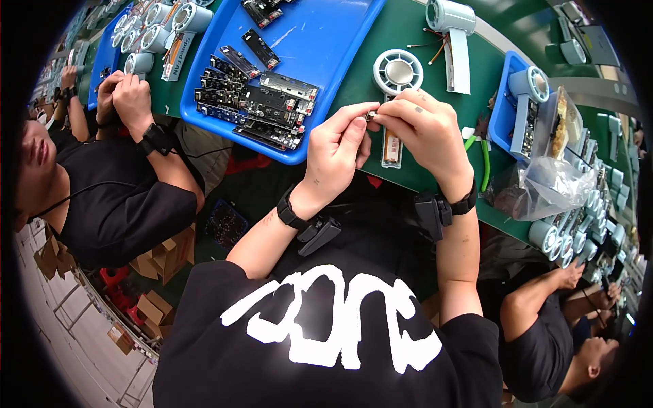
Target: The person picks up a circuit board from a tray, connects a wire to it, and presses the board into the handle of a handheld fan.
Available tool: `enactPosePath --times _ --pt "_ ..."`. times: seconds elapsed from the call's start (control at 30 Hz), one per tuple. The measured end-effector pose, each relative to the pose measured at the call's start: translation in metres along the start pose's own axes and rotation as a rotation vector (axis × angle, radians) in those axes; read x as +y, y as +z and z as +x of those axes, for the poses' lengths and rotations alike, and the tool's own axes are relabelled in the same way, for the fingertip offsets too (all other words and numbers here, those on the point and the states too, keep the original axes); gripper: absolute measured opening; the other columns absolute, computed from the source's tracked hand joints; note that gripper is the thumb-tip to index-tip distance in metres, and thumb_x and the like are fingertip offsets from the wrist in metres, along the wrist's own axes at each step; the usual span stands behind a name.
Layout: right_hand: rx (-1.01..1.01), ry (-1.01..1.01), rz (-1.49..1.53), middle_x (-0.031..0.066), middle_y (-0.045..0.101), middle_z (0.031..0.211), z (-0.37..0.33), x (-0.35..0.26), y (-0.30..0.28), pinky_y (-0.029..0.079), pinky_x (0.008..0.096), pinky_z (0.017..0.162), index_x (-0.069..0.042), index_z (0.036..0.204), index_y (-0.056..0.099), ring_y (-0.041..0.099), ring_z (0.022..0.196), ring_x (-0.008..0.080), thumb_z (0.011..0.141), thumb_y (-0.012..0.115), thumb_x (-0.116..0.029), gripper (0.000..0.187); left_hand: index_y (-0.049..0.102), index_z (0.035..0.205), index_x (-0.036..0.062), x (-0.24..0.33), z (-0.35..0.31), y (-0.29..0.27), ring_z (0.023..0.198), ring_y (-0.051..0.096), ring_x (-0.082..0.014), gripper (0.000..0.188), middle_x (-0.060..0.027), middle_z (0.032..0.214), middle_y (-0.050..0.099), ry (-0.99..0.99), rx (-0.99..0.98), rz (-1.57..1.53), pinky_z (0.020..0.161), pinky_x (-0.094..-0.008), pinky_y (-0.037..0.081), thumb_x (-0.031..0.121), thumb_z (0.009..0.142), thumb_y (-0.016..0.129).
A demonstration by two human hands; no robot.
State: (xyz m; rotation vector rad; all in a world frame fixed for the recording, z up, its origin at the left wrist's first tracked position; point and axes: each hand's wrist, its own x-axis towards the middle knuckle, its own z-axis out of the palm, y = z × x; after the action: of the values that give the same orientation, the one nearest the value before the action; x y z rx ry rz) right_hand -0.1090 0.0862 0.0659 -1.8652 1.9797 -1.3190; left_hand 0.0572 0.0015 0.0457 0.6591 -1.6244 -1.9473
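My left hand (333, 155) and my right hand (427, 132) meet over the near edge of the green table, fingertips pinched together. Between them is a tiny dark piece (370, 116), too small and too covered to name. Just behind and under my fingers lies a pale blue handheld fan (398, 72), its round head facing up. Its open handle (392, 151) shows a battery-like orange and white part below my right fingers. Farther back, a second pale blue fan (452, 17) lies with its loose wires (435, 47) spread beside it.
A blue tray (299, 153) at left holds several circuit boards (262, 102). Green-handled pliers (485, 165), a smaller blue bin (502, 119) and a clear plastic bag (544, 187) lie at right. More fans (544, 234) crowd the right side. Co-workers (129, 204) sit on both sides.
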Motion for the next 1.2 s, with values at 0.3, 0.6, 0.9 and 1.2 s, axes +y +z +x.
enactPosePath --times 0.3,0.6,0.9,1.2 --pt "-0.014 -0.011 0.084 0.0065 0.065 0.075 0.002 0.006 -0.003 0.048 0.0286 0.055 -0.002 0.085 0.071 0.063 0.061 0.0185 0.076 0.083 -0.003 0.015 0.067 0.124 0.0005 -0.007 0.001 -0.003 0.057 0.058 -0.0081 0.024 -0.0070 0.088 0.069 0.105 -0.049 0.121 0.049 -0.0227 0.045 0.007 0.106 0.052" --pt "0.053 0.009 0.030 0.0067 0.068 0.080 -0.006 0.006 0.004 0.049 0.0268 0.057 -0.001 0.089 0.073 0.063 0.064 0.0154 0.077 0.082 0.001 0.015 0.064 0.123 0.0001 -0.007 0.001 0.002 0.060 0.059 -0.0082 0.022 -0.0065 0.089 0.068 0.068 -0.033 0.053 0.050 -0.0235 0.047 0.006 0.105 0.054" --pt "0.358 0.353 -0.001 0.0078 0.071 0.093 -0.050 -0.029 0.004 0.051 0.0243 0.067 0.002 0.103 0.073 0.065 0.077 0.0113 0.084 0.075 0.008 0.020 0.055 0.118 0.0033 -0.002 -0.004 0.003 0.079 0.058 -0.0049 0.020 -0.0013 0.097 0.061 -0.020 0.065 -0.119 0.067 -0.0188 0.047 0.010 0.102 0.064" --pt "0.402 0.572 0.175 0.0068 0.072 0.094 -0.051 -0.049 0.002 0.053 0.0235 0.075 0.004 0.106 0.072 0.067 0.084 0.0113 0.089 0.072 0.007 0.017 0.056 0.113 0.0002 0.005 -0.004 0.000 0.083 0.061 -0.0043 0.020 -0.0021 0.097 0.062 -0.030 -0.008 -0.144 0.074 -0.0197 0.049 0.004 0.097 0.067"
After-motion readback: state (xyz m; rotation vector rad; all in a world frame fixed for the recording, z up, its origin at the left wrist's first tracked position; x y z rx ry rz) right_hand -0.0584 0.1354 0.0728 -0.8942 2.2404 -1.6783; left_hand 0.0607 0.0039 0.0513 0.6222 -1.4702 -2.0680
